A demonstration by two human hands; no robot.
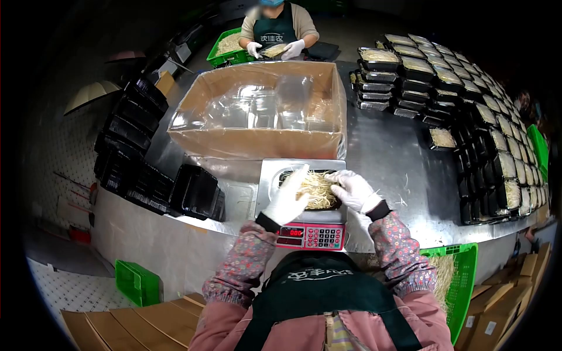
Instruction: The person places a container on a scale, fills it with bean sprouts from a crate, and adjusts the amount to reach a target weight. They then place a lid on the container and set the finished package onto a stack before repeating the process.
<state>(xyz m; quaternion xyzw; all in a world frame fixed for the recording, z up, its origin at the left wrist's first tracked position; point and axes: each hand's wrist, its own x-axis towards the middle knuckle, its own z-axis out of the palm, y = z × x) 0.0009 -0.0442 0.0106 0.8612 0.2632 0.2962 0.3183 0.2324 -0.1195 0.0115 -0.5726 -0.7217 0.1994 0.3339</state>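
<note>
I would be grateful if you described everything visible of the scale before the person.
The electronic scale has a flat silver metal platform and a red front panel with a lit red digit display and pale keys. It stands level at the near edge of the steel table. A black plastic tray of pale sprouts rests on the platform, with the white-gloved left hand and right hand laid on the sprouts.

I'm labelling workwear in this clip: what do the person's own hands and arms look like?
The left hand and right hand are white-gloved, with black cuffs at the wrists. The sleeves are floral-printed, pink and grey, over a pink jacket.
</note>
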